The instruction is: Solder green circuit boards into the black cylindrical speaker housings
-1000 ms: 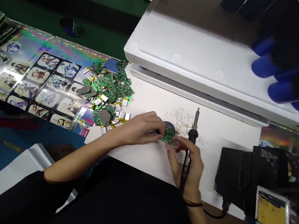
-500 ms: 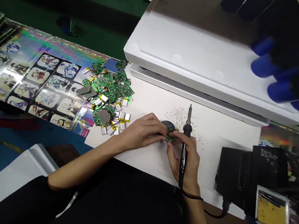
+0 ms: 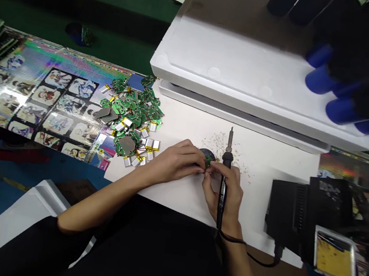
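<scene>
Your right hand (image 3: pixel 226 195) has drawn left since the earlier view, bringing the soldering iron (image 3: pixel 224 176) nearer your left hand (image 3: pixel 175 161) and standing it more upright. In the head view, your left hand pinches one small green circuit board (image 3: pixel 208 161) in its fingers. Your right hand is clenched around the iron's handle, its fingertips (image 3: pixel 207 173) at the board, and the iron's tip points away from the board. The board is held just in front of one round dark disc (image 3: pixel 206 153) on the white workbench (image 3: pixel 265 164), near scattered pale flecks (image 3: pixel 221 142). To the left lies one heap of green circuit boards (image 3: pixel 135 110), too many to count, beside small pouch batteries (image 3: pixel 152 144). Beyond your hands is a white foam slab (image 3: pixel 239 71), with four blurred blue cylinders (image 3: pixel 319 79) above it. To the right sits one black soldering station (image 3: pixel 299 215), and a holographic printed sheet (image 3: pixel 69 103) spreads left.
</scene>
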The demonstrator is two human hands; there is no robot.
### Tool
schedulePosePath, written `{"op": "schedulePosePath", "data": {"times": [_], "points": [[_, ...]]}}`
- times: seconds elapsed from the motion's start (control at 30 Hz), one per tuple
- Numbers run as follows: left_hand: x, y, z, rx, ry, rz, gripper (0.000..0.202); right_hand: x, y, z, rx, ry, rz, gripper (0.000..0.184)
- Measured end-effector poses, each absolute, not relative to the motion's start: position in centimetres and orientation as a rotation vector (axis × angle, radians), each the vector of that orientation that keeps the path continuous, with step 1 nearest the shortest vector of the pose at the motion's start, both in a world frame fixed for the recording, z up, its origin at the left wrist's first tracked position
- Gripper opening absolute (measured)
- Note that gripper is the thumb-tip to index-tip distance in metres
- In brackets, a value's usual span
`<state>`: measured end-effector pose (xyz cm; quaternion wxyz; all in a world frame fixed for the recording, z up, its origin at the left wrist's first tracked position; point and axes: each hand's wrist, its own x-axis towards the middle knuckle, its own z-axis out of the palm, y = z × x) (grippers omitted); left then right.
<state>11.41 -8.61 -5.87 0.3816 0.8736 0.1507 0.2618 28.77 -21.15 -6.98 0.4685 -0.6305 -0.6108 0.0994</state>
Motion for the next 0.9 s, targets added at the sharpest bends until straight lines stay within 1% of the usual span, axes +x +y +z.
{"op": "schedulePosePath", "data": {"times": [0.13,0.2,0.3,0.43,0.5,0.57,0.63,0.8,0.9], "points": [[11.4,-8.4,-5.8,2.263,0.363,0.630,0.013,29.1,-21.7,-6.8,-1.525,-1.531,0.244,0.049],[11.4,-8.3,-5.6,2.303,0.337,0.616,0.016,29.3,-22.3,-6.5,-1.528,-1.493,0.287,0.045],[11.6,-7.9,-5.1,2.368,0.307,0.582,0.019,29.3,-23.3,-5.8,-1.491,-1.275,0.371,0.033],[11.7,-7.3,-4.2,2.422,0.249,0.515,0.023,29.5,-24.4,-4.6,-1.339,-0.907,0.438,0.038],[11.7,-7.1,-3.8,2.438,0.229,0.481,0.025,29.8,-25.3,-4.2,-1.351,-0.854,0.445,0.032],[11.8,-6.8,-3.6,2.452,0.222,0.445,0.026,30.2,-26.6,-4.1,-1.402,-0.877,0.433,0.021],[11.9,-6.7,-3.4,2.469,0.223,0.409,0.027,30.5,-27.9,-4.4,-1.459,-0.929,0.402,0.015],[12.1,-6.4,-2.9,2.500,0.203,0.351,0.027,30.7,-29.6,-5.4,-1.577,-1.058,0.237,0.017],[12.2,-6.3,-2.7,2.509,0.194,0.344,0.028,30.8,-29.4,-5.7,-1.601,-1.124,0.161,0.013]]}}
